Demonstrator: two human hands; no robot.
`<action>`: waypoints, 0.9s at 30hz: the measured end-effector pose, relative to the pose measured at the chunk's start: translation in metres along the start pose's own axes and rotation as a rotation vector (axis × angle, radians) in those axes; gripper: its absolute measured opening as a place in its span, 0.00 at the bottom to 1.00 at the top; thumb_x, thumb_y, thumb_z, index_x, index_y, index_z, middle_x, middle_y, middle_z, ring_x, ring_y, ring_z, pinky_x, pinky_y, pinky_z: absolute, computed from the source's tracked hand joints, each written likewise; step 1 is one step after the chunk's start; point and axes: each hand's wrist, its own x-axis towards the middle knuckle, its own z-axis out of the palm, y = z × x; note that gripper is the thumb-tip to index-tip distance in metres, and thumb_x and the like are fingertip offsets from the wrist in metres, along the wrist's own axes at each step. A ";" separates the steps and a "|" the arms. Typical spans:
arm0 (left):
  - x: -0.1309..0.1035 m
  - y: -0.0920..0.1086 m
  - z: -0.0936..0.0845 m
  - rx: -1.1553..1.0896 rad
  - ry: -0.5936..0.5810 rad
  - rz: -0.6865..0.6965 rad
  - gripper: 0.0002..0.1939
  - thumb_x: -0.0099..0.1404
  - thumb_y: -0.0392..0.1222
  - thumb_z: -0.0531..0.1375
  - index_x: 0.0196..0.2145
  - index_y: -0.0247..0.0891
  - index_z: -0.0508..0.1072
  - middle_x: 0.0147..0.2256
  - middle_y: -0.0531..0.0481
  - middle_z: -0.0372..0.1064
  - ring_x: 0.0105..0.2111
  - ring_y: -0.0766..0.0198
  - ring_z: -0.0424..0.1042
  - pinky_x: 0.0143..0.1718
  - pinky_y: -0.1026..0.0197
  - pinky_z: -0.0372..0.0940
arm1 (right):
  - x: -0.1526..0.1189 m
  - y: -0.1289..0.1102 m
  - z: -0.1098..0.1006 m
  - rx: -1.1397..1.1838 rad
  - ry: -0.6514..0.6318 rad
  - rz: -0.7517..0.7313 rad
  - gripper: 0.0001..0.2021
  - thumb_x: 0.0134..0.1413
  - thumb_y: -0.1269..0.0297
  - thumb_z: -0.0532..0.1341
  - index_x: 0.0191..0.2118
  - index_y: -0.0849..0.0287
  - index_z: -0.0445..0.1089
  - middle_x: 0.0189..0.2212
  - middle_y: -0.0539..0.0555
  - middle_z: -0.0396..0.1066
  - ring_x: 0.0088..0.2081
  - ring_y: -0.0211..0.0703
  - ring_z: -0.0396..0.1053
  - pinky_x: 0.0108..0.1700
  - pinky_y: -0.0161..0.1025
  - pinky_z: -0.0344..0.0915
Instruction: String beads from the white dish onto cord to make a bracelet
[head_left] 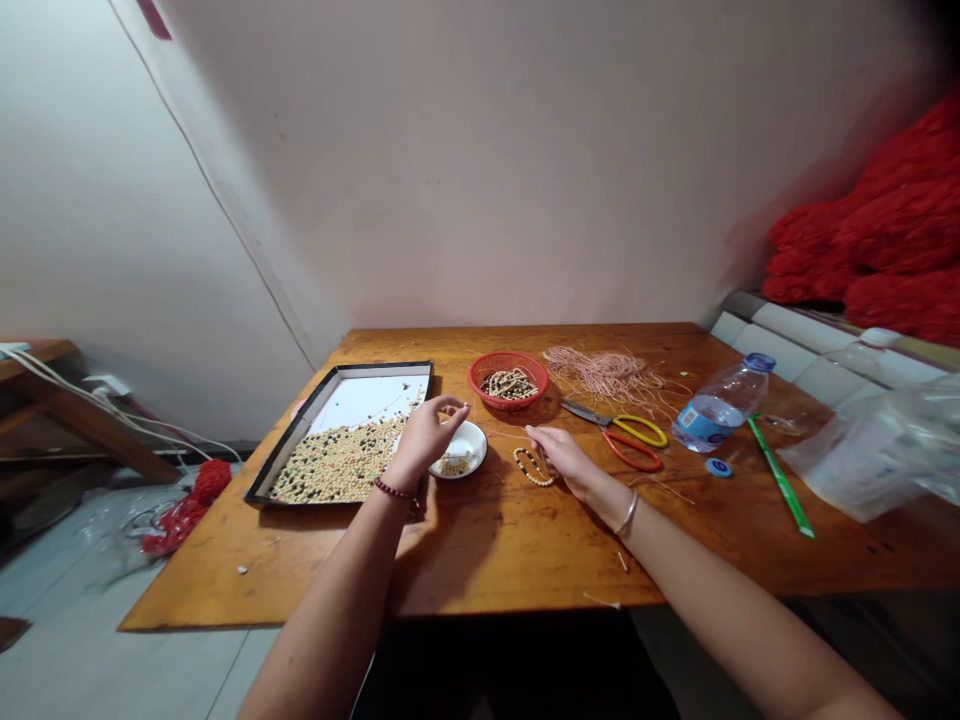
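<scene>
My left hand (435, 432) is raised over a small white bowl (474, 452) with some pale beads in it. Its thumb and fingertips are pinched together on something small and pale, too tiny to make out. My right hand (568, 458) pinches a thin string (504, 432), which stretches toward the left fingertips. Below the right fingers, a beaded bracelet (523, 470) of cream and dark beads lies curved on the table. Left of the bowl, a black-edged tray (259, 482) holds many cream, dark and a few coloured beads (334, 465).
Behind the hands stands a red basket (475, 378) of strung beads, beside a tangle of pink string (604, 375). Scissors (619, 432), a water bottle (720, 405), a blue cap (718, 467) and a green strip (781, 480) lie rightward on the wooden table (480, 570).
</scene>
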 end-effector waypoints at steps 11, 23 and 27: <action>0.002 0.000 -0.001 -0.045 0.134 -0.019 0.15 0.60 0.52 0.57 0.35 0.38 0.76 0.37 0.43 0.76 0.36 0.56 0.72 0.36 0.58 0.64 | -0.001 0.000 -0.001 -0.013 -0.003 -0.001 0.19 0.48 0.47 0.59 0.22 0.57 0.58 0.10 0.40 0.45 0.13 0.28 0.40 0.17 0.30 0.35; 0.005 -0.003 -0.002 -0.051 0.154 -0.026 0.16 0.60 0.52 0.58 0.34 0.37 0.77 0.34 0.43 0.76 0.34 0.58 0.72 0.36 0.60 0.65 | 0.000 0.001 -0.001 -0.034 0.001 -0.023 0.20 0.47 0.45 0.60 0.21 0.57 0.57 0.10 0.40 0.45 0.13 0.28 0.40 0.17 0.32 0.35; 0.005 -0.004 -0.002 -0.056 0.153 -0.023 0.16 0.60 0.52 0.57 0.34 0.37 0.76 0.34 0.43 0.75 0.33 0.58 0.72 0.35 0.60 0.64 | -0.001 0.001 -0.001 -0.045 0.016 -0.039 0.21 0.45 0.45 0.60 0.20 0.57 0.57 0.12 0.41 0.47 0.14 0.28 0.41 0.17 0.32 0.36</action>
